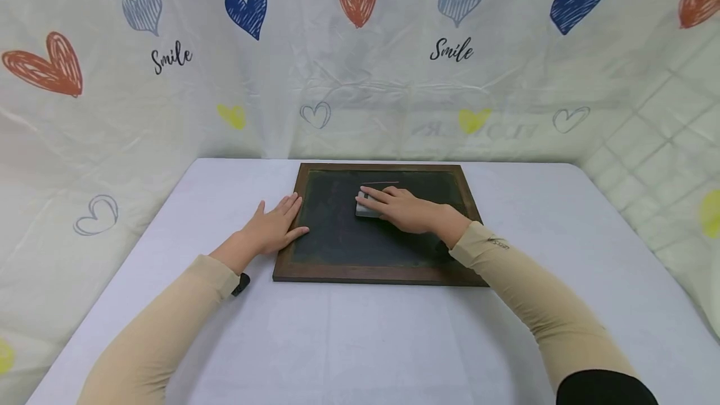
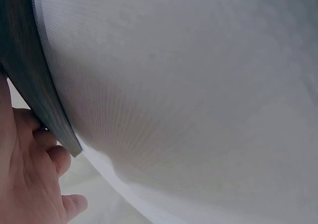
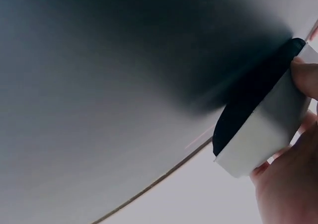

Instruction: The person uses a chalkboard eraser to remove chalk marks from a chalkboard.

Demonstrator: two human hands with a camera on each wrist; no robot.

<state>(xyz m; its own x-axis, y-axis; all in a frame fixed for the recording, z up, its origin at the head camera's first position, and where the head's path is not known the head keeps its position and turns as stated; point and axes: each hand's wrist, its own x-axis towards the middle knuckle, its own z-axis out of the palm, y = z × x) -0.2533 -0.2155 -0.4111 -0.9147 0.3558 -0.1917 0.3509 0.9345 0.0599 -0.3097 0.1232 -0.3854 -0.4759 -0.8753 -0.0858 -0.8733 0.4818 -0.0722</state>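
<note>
We grip the eraser (image 1: 367, 209) with thumb and fingers of the right hand (image 1: 407, 210), on the chalkboard (image 1: 329, 233) toward its far edge; our left hand (image 1: 274, 228) rests on its left edge, fingers straight. The eraser seems light, stiff-bodied, soft-padded, best held by its sides.

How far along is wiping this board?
Looks done: most of the visible board is dark, with no clear strokes. In hand: the right hand holds the eraser on it; the left hand rests on the frame. Left, it seems: a pale line near the far edge.
</note>
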